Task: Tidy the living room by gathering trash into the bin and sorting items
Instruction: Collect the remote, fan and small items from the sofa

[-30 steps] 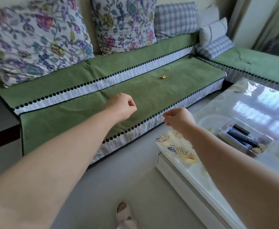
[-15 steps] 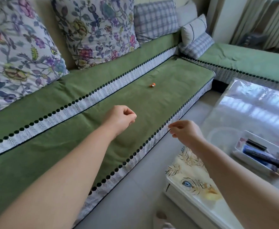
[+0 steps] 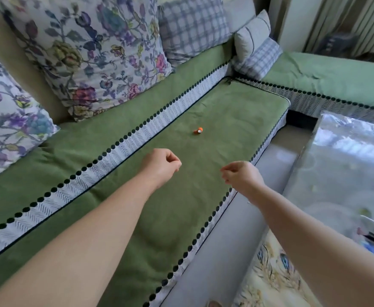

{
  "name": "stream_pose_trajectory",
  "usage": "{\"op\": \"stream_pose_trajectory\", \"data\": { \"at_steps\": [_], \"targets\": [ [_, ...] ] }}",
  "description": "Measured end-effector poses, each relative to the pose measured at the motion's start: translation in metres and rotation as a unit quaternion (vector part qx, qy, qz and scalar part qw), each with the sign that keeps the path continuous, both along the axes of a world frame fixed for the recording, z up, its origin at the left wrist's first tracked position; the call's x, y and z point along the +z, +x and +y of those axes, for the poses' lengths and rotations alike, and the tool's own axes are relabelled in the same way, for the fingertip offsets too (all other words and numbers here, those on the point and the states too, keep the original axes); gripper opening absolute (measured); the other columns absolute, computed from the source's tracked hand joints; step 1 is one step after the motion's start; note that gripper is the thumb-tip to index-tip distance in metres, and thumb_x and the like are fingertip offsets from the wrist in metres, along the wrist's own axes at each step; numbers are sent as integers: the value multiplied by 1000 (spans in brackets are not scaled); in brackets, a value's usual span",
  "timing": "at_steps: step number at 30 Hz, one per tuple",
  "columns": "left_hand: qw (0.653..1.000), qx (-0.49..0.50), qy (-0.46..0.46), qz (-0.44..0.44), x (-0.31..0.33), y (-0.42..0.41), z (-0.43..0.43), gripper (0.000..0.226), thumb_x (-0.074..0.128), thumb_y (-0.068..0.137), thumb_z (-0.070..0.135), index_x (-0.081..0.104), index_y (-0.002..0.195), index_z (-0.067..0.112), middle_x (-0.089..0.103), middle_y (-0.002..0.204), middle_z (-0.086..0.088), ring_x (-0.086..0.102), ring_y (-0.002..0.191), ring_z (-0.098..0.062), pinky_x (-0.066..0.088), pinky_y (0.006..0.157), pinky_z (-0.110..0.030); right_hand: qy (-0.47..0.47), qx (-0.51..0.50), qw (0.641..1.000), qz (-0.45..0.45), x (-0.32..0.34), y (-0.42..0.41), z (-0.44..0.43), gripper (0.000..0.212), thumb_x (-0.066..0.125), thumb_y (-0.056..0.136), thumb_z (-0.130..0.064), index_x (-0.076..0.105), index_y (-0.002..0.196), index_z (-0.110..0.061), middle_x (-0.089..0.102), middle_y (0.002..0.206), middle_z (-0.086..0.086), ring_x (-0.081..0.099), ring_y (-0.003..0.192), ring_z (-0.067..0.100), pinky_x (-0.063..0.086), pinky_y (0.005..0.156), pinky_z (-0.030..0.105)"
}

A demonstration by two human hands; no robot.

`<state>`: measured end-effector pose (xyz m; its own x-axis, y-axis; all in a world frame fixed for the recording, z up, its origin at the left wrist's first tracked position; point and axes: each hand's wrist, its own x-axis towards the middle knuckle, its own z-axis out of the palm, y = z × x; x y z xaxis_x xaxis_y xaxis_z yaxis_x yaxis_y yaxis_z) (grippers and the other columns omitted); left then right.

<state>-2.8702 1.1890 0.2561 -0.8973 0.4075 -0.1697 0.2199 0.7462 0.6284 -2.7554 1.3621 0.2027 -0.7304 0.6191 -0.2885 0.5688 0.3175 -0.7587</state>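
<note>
left hand (image 3: 159, 166) and right hand (image 3: 241, 176) hover loosely curled, fingers folded in, nothing visibly held, both short of the small orange scrap (image 3: 198, 130). it lies alone mid-seat on the green sofa cover (image 3: 237, 114), probably the next trash to gather.

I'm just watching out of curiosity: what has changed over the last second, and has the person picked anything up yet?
The person has moved along the sofa toward the small orange object, both hands nearer it. Nothing was picked up: the left hand and right hand stay loosely curled. The object still lies on the green sofa cover.
</note>
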Motion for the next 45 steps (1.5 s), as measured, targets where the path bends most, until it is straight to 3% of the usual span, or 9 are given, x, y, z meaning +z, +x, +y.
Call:
{"op": "stream_pose_trajectory", "data": {
  "at_steps": [8, 15, 22, 28, 34, 36, 39, 45],
  "targets": [
    [997, -66, -39, 4, -3, -106, 65, 11, 62, 84, 19, 67, 75, 22, 71, 76, 9, 67, 74, -13, 53, 73, -28, -29, -64, 997, 18, -5, -91, 59, 24, 58, 83, -19, 66, 67, -34, 74, 85, -6, 71, 83, 17, 57, 83, 36],
    [988, -138, -67, 18, -1, -176, 124, 11, 61, 83, 17, 72, 83, 19, 70, 83, 6, 64, 81, -14, 48, 69, -24, -40, -114, 992, 21, -5, -143, 100, 24, 60, 86, -21, 66, 67, -33, 74, 79, -5, 71, 79, 18, 57, 85, 42],
    [983, -165, -68, 31, -1, -231, 212, 11, 60, 86, 18, 69, 81, 21, 65, 76, 9, 57, 69, -8, 38, 55, -16, -30, -142, 989, 27, -3, -186, 183, 25, 59, 88, -22, 65, 66, -34, 74, 78, -6, 71, 81, 17, 56, 86, 41],
    [990, -103, -97, 5, -43, -279, 311, 16, 58, 86, 13, 69, 77, 20, 61, 69, 11, 51, 61, 1, 37, 51, -17, -32, -128, 991, 9, -29, -223, 303, 26, 59, 88, -22, 65, 66, -34, 74, 78, -6, 71, 82, 16, 55, 87, 40],
    [988, 8, -109, -112, -101, -301, 407, 24, 56, 82, 9, 62, 60, 18, 70, 76, 5, 62, 73, -20, 51, 70, -28, -52, -66, 995, -60, -53, -247, 435, 20, 57, 86, -18, 70, 81, -31, 73, 79, -8, 70, 80, 15, 56, 85, 38],
    [985, 31, -111, -129, -111, -306, 429, 24, 55, 80, 7, 61, 58, 15, 74, 94, -2, 60, 70, -20, 47, 65, -24, -56, -41, 994, -90, -57, -260, 467, 20, 57, 86, -18, 68, 78, -33, 73, 82, -8, 69, 82, 15, 56, 85, 37],
    [982, 54, -115, -140, -114, -316, 451, 19, 55, 82, 6, 65, 68, 14, 71, 113, -5, 57, 70, -19, 39, 55, -17, -64, 3, 992, -112, -65, -293, 498, 16, 58, 84, -18, 72, 87, -27, 74, 87, -2, 69, 87, 20, 56, 85, 38],
    [971, 89, -180, -131, -117, -352, 455, 20, 53, 85, 11, 72, 83, 15, 73, 98, -6, 67, 90, -29, 45, 67, -24, -77, 115, 983, -123, -77, -370, 489, 19, 59, 85, -14, 73, 96, -22, 71, 81, 3, 69, 87, 21, 54, 81, 31]
  ]
}}
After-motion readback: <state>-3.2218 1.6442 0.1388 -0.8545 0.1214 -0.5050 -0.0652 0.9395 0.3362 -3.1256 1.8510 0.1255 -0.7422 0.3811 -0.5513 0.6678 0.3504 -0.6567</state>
